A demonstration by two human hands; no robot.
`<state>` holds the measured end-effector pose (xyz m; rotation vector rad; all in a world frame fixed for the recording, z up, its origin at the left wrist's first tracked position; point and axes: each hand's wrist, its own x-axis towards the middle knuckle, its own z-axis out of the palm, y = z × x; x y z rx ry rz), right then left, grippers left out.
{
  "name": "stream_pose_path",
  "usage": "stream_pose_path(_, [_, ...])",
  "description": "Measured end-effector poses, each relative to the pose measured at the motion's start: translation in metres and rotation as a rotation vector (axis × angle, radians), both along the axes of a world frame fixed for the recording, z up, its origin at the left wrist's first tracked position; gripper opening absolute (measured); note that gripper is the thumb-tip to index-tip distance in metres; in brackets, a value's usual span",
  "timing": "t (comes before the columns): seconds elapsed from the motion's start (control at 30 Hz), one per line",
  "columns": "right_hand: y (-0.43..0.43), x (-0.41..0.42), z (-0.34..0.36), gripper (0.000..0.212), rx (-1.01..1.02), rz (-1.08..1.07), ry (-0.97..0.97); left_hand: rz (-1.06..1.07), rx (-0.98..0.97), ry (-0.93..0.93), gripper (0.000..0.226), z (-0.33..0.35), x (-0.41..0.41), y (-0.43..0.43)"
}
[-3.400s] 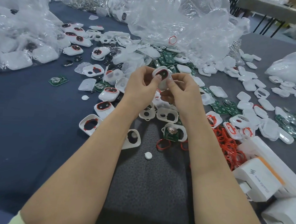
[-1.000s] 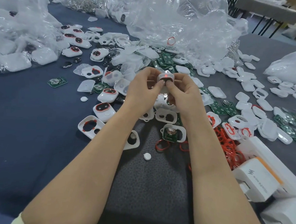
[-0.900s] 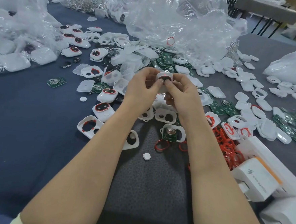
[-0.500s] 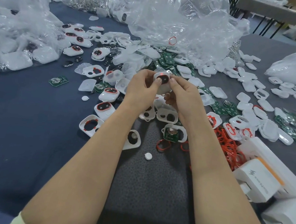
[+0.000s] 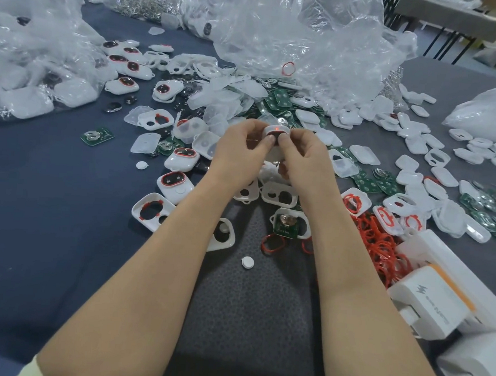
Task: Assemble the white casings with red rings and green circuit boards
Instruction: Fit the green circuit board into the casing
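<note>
- At the bottom of the frame two bare forearms reach up toward the centre, above a grey mat (image 5: 246,320) that lies on the dark blue table cover (image 5: 33,217).
- At the lower right stand white boxes (image 5: 429,300), one with an orange stripe.
- A small white round button (image 5: 247,262) lies alone on the mat, between the forearms.
- Just above it is a loose red ring (image 5: 272,244), and to the right a heap of red rings (image 5: 380,250) next to the boxes.
- A casing half with a green circuit board (image 5: 287,222) seated in it lies between the wrists; left of the arms an open casing half (image 5: 151,210) has a red ring fitted.
- In the centre the left hand (image 5: 240,155) and the right hand (image 5: 304,159) meet, fingers curled. Together they pinch a white casing (image 5: 275,131) between thumbs and fingertips, clear of the table. A red spot shows on its top edge.
- Right of the hands lie loose green circuit boards (image 5: 370,183) among white covers (image 5: 363,154); a single board (image 5: 97,136) lies at centre left.
- Closed casings with red rings (image 5: 122,85) lie at the upper left.
- Crumpled clear plastic bags (image 5: 304,36) fill the top of the frame.
</note>
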<state>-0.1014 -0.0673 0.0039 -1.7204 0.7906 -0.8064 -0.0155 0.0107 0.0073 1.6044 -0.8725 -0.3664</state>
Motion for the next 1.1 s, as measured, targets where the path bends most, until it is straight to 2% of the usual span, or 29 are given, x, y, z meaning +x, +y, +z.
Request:
stream_pose_path(0.2, [-0.0009,0.0001,0.0020,0.010,-0.010,-0.025,-0.036,-0.032,-0.037,0.070,0.013,0.0014,-0.0013,0.0012])
stream_pose_path(0.33, [0.0005,-0.0025,0.0025,0.010,0.152,0.105,-0.109,0.017,-0.092,0.183,0.011,0.0025,0.0014,0.0018])
stream_pose_path(0.4, [0.0020,-0.0030,0.0020,0.005,0.113,0.162,-0.066,0.035,-0.114,0.211,0.011,0.0032,0.0023,0.0021])
stream_pose_path(0.67, [0.0053,-0.0013,0.0044,0.006,-0.036,0.076,0.015,0.016,-0.139,0.175,0.010,0.0028,0.0012,0.0016])
stream_pose_path(1.1, [0.0070,-0.0024,0.0049,0.008,0.047,0.153,-0.053,0.020,-0.135,0.116,0.009,0.0029,0.0016,0.0023])
